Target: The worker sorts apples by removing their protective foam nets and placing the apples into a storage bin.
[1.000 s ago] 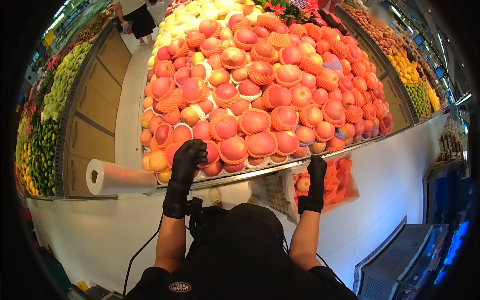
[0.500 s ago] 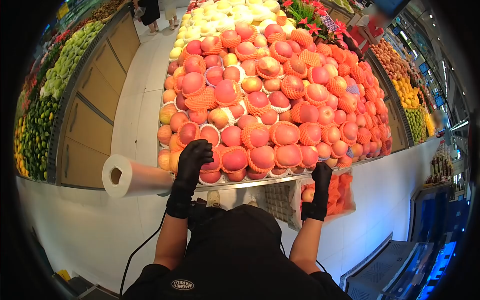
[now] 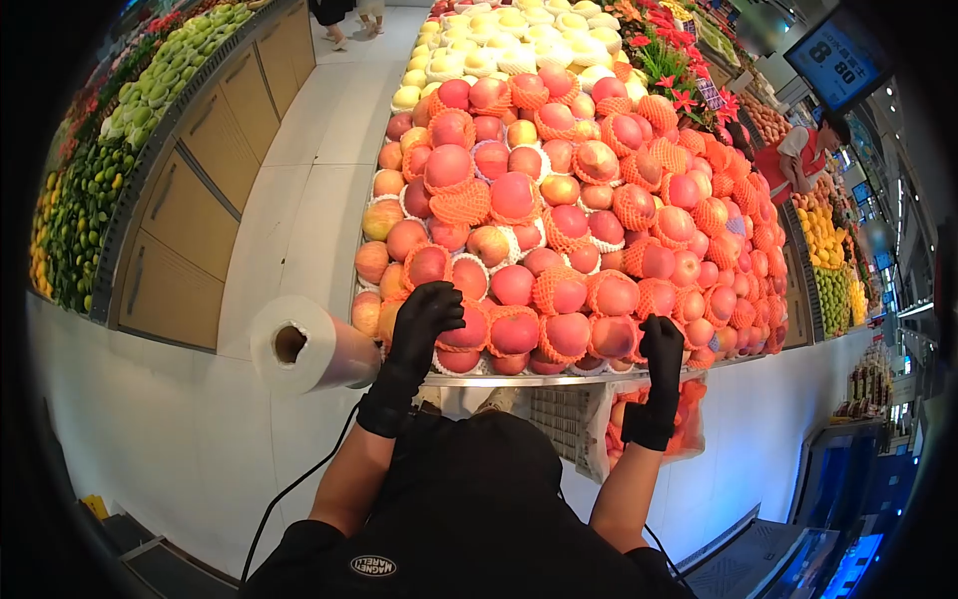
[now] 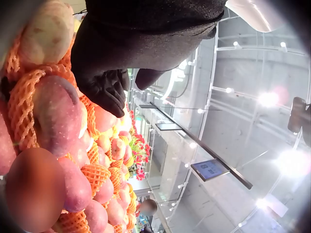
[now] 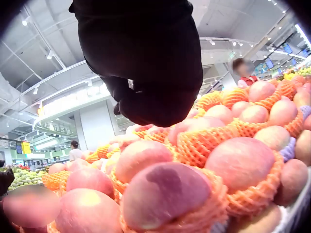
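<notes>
A broad heap of red apples (image 3: 512, 285), many in orange foam nets, slopes up in front of me. My left hand (image 3: 427, 324), in a black glove, hovers over the front left of the heap with its fingers loosely curled. In the left wrist view a gap shows between thumb and fingers, and they hold nothing. My right hand (image 3: 663, 361), gloved in black too, hangs over the front edge at the right, fingers loosely bent down and holding nothing. Large apples (image 5: 165, 194) in foam nets lie below it in the right wrist view.
A roll of clear plastic bags (image 3: 314, 344) stands at the front left corner. Below the right hand is a crate (image 3: 599, 424) with foam nets. Pale yellow fruit (image 3: 509, 40) lies behind the apples. A person in a red vest (image 3: 793, 160) stands at the back right.
The view has swung left, so the heap, the roll and both hands sit further right in it. The person in the red vest shows more fully. Both hands keep their curled shape.
</notes>
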The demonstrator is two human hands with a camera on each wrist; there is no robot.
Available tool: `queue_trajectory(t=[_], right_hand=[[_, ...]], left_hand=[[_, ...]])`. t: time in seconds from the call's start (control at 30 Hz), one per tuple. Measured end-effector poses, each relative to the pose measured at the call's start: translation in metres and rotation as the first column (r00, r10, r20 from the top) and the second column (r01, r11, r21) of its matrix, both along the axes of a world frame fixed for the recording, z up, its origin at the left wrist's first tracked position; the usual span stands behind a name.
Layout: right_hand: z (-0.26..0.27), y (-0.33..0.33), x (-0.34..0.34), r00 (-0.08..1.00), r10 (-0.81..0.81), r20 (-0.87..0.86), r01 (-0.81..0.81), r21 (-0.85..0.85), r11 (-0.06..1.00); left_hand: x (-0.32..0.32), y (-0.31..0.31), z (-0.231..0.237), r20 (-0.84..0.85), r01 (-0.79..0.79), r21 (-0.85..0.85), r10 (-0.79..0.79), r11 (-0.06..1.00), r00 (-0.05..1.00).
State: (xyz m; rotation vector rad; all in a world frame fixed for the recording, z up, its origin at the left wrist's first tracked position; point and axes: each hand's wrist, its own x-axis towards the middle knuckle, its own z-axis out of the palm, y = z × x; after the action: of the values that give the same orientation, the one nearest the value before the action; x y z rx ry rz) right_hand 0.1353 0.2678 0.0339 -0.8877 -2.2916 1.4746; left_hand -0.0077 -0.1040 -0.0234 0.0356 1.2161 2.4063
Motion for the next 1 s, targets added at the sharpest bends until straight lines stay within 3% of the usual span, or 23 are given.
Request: queue_trajectory(t=[0.1, 0.3, 0.33, 0.47, 0.5, 0.8, 0.87, 0.97, 1.0], right_hand=[[0.02, -0.023, -0.037, 0.987, 0.121, -0.103, -0.123, -0.004, 0.992], [0.049, -0.083, -0.104, 0.927, 0.374, -0.033, -0.375, -0.074, 0.924], [0.046, -0.089, -0.114, 0.91, 0.412, 0.049, -0.411, -0.026, 0.911], [0.044, -0.126, -0.149, 0.8, 0.593, 0.085, -0.599, 0.097, 0.795], [0.028, -0.125, -0.16, 0.737, 0.675, 0.039, -0.671, 0.163, 0.723], [-0.017, -0.162, -0.236, 0.569, 0.814, 0.114, -0.813, 0.23, 0.536], [-0.022, -0.167, -0.242, 0.575, 0.799, 0.176, -0.815, 0.206, 0.542], [-0.069, -0.159, -0.252, 0.631, 0.772, 0.071, -0.715, 0.439, 0.544], [-0.067, -0.16, -0.25, 0.659, 0.749, 0.076, -0.702, 0.421, 0.575]], left_hand=[[-0.001, -0.002, -0.001, -0.006, -0.013, -0.001, 0.013, 1.0, 1.0], [-0.006, -0.007, -0.007, 0.0, -0.071, 0.011, 0.071, 0.997, 0.998], [-0.006, -0.008, -0.007, 0.007, -0.078, 0.02, 0.078, 0.997, 0.997], [-0.002, -0.004, -0.004, 0.037, -0.082, 0.069, 0.08, 0.994, 0.996], [-0.001, -0.004, -0.003, 0.035, -0.084, 0.078, 0.081, 0.993, 0.996], [-0.004, -0.003, -0.002, 0.013, -0.092, 0.027, 0.092, 0.995, 0.996], [-0.004, -0.003, -0.003, 0.012, -0.096, 0.04, 0.095, 0.995, 0.995], [-0.002, -0.004, 0.001, 0.012, -0.1, 0.043, 0.099, 0.994, 0.995], [-0.003, -0.006, 0.002, 0.009, -0.1, 0.037, 0.1, 0.994, 0.995]])
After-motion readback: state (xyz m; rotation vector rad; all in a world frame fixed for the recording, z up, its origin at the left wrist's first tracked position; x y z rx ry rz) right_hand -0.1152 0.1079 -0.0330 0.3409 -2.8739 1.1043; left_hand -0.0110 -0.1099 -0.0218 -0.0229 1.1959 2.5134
